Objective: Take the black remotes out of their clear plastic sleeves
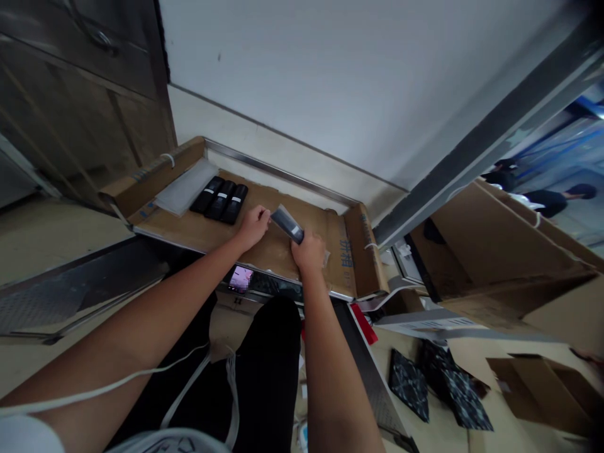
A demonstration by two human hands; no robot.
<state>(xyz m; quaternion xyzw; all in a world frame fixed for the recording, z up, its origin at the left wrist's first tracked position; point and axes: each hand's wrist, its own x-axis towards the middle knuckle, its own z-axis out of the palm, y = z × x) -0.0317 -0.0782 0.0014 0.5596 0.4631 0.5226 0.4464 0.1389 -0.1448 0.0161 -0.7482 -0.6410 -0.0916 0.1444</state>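
My right hand (309, 251) is wrapped round the lower end of a flat black packet with a white label (293, 229), which sits in a clear plastic bag (282, 212). The bag's far end points up and left. There my left hand (255, 226) is closed, its thumb and fingertips pinched at the bag's edge. On the cardboard left of my hands, several similar black packets (221, 200) lie side by side, each with a white label. Left of these is a stack of flat clear plastic bags (186, 187).
The cardboard-lined tray (264, 259) has raised sides at left and right and stands against a white wall. A lit phone (240, 279) is below its front edge. At right are a large carton (500, 245), black patterned bags (443, 380) on the floor, and people farther off.
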